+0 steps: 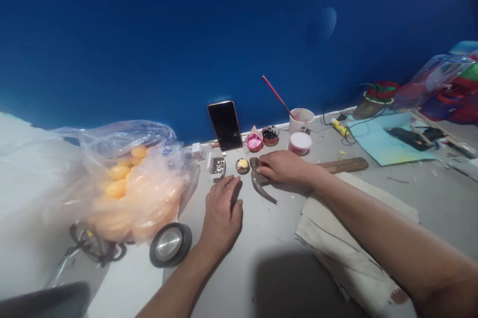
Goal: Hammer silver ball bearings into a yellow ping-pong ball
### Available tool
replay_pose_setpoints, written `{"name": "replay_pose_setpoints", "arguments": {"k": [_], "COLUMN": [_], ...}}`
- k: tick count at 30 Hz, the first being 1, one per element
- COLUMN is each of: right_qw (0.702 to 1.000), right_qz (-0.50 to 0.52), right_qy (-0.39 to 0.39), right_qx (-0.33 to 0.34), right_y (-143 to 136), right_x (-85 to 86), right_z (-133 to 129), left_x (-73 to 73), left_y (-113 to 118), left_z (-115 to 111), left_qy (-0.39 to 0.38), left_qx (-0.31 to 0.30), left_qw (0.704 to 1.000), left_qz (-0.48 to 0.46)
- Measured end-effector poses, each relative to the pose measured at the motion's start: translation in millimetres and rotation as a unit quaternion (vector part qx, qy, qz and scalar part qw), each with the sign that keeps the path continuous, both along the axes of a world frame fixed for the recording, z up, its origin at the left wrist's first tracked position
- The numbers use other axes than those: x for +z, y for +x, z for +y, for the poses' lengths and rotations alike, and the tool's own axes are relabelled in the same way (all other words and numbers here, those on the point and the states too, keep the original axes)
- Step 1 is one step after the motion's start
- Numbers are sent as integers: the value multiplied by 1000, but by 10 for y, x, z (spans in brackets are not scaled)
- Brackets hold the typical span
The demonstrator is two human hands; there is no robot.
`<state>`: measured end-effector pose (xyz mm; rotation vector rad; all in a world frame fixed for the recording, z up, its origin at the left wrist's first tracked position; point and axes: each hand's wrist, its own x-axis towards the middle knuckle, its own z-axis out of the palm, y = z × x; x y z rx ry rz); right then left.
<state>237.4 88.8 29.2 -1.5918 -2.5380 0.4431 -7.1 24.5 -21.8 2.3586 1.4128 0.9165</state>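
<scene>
A claw hammer (263, 190) lies on the grey table, its wooden handle pointing right. My right hand (282, 166) is closed round it just behind the head. To the left, my left hand (223, 211) rests on the table with its fingers stretched out and nothing in them. Its fingertips come close to a small white box (217, 165) of shiny metal bits. Between the hands and slightly beyond them sits a small round container (242, 165) with something yellow in it. A folded beige cloth (332, 231) lies under my right forearm.
A phone (226, 126) leans against the blue wall. Paint pots (255, 142), a lidded tub (299, 143) and a cup (301, 120) holding a red stick stand beside it. Left is a plastic bag (149, 178) of yellow-orange objects; right lies light-blue paper (384, 144).
</scene>
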Motion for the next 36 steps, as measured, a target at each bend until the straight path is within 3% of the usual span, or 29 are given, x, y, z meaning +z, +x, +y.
{"name": "replay_pose_setpoints", "arguments": {"k": [5, 7, 12, 16, 21, 25, 28, 33, 36], "right_qw": [977, 970, 970, 971, 989, 993, 994, 993, 964], "right_qz": [136, 166, 170, 148, 37, -6, -2, 50, 258], "right_qy": [159, 175, 172, 185, 123, 89, 91, 103, 69], "right_qx": [-34, -18, 20, 26, 73, 77, 65, 43, -15], "right_y": [-66, -97, -112, -205, -569, -788, -795, -623, -534], "right_x": [-54, -102, -162, 11, 215, 142, 71, 101, 142], "right_z": [-23, -31, -16, 34, 191, 332, 324, 66, -148], "left_x": [-43, -42, -27, -36, -46, -34, -31, -1, 60], "left_y": [-8, -7, 12, 24, 23, 38, 54, 87, 114], "left_z": [2, 0, -23, -35, -29, -32, -37, -64, -101], "left_qy": [-3, -2, -13, -9, -1, -9, -15, -64, -103], "left_qx": [11, 15, 21, 15, 8, 6, 8, 35, 59], "left_qw": [1000, 999, 999, 998, 997, 996, 995, 980, 960], "left_qz": [-20, -33, -42, -59, -73, -86, -98, -186, -255]}}
